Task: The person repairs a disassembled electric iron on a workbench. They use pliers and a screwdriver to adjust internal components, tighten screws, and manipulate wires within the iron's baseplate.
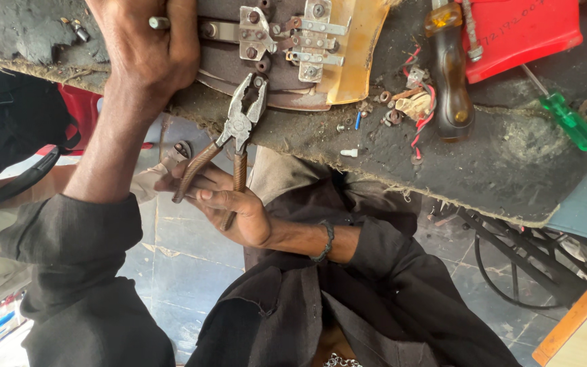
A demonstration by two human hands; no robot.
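Gripping pliers (234, 139) by the 2 brown handles: right hand (229, 207), fingers curled round both handles, closed on them. Pliers angled up toward 1 o'clock, jaws slightly parted at the lower edge of the panel (348, 61), around a small fitting there; contact too small to confirm. Pressing down on the panel's left end at 11 o'clock: left hand (147, 47), palm flat, fingers hidden past the top edge, so grip cannot be told. Small bolt (159, 22) showing at the knuckles. Panel lying on the dark bench (497, 163), carrying metal brackets (287, 34) with screws. At 2 o'clock from the pliers: screwdriver (448, 68) with dark handle and amber collar, lying beside a red tray (524, 30). At 3 o'clock, well apart: green screwdriver (568, 121). Between pliers and dark screwdriver: loose washers, screws and red wire scraps (409, 105). Bracelet (326, 241) on the right wrist.
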